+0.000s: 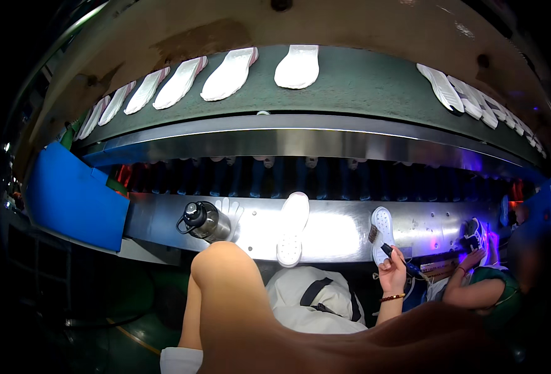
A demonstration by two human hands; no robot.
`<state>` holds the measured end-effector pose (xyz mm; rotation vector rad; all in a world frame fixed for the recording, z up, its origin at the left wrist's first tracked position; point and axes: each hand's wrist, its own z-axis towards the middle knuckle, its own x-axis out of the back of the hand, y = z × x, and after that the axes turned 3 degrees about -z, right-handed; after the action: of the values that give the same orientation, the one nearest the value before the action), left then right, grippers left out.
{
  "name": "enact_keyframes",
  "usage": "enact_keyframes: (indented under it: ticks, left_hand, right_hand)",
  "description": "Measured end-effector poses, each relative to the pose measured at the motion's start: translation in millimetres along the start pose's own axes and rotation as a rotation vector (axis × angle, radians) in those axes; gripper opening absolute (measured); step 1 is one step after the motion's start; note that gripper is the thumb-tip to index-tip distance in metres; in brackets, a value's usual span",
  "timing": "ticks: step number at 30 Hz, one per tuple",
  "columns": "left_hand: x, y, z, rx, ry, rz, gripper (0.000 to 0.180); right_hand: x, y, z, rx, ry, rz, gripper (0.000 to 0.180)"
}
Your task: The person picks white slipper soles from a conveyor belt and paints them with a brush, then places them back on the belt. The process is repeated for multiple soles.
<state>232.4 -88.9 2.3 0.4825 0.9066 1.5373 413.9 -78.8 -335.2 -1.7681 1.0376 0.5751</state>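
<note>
My right hand [392, 274], with a beaded bracelet at the wrist, grips a black pen-like tool [386, 250] that points up and left. A white shoe sole [383, 225] with small holes lies just beyond the fingers on the metal ledge, not visibly touched by them. Left of it, another white sole [292, 227] rests lengthwise on the ledge. My left arm [225, 280] is bent, its elbow over the ledge's front edge. The forearm crosses the bottom of the view. Its hand end is dark and blurred, so the fingers cannot be made out.
A dark metal bottle [208, 221] stands beside a white glove [229, 207]. Beyond the metal rail [275, 138], several white soles lie on a green belt [363, 81]. Below the ledge lies white cloth [313, 290]. At right, a co-worker's hand [473, 257] touches a shoe [477, 232].
</note>
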Motion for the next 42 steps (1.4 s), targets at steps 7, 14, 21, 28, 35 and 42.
enact_keyframes:
  ticks: [7,14,21,28,35,42]
  left_hand:
    - [-17,-18,24,-0.05,-0.011,-0.027,0.063]
    - [-28,-41,43,-0.103,0.029,-0.023,0.057]
    - [-22,-52,49,-0.121,0.081,-0.04,0.051]
    - [-23,-60,53,-0.136,0.15,-0.013,0.046]
    - [-26,-62,61,-0.157,0.175,0.016,0.041]
    - [-27,-64,61,-0.198,0.2,0.031,0.036]
  right_hand:
    - [13,-24,10,-0.016,-0.057,-0.033,0.013]
    - [30,-47,31,-0.042,-0.116,-0.038,0.015]
    - [42,-64,36,-0.048,-0.115,-0.04,0.016]
    - [43,-69,40,-0.074,-0.075,-0.056,0.014]
    - [34,-73,39,-0.066,-0.093,-0.058,0.014]
    - [41,-70,46,-0.084,-0.148,-0.047,0.015]
